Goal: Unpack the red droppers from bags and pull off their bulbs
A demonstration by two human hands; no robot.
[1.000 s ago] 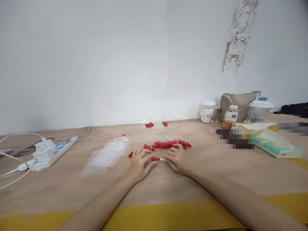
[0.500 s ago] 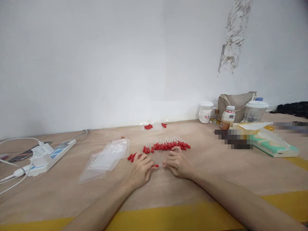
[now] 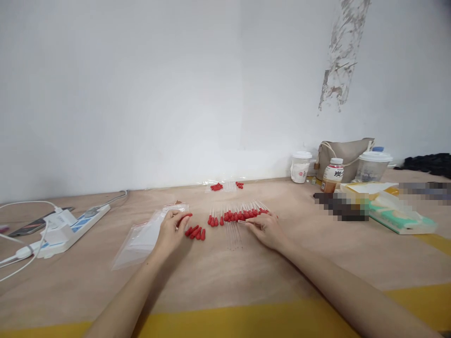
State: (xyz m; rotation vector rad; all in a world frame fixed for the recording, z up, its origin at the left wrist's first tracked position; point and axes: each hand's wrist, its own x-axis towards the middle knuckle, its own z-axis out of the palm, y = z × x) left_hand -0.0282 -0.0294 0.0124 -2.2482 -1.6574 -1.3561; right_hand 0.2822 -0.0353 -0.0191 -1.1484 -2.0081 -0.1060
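Moved left since the earlier frame, the left hand (image 3: 169,230) pinches a red bulb (image 3: 187,215) between thumb and fingertips, while the right hand (image 3: 269,232), shifted slightly farther off, has thumb and fingers nearly together on a slim clear tube (image 3: 241,221). Such tubes look fragile, so a light hold close to the tip probably serves best, kept clear of the loose red bulbs (image 3: 196,233) and bare tubes (image 3: 232,238) between the hands and the far row of capped tubes (image 3: 240,215) on the worktop (image 3: 211,281).

Head view, downward over table (image 3: 225,277), facing wall (image 3: 141,94)
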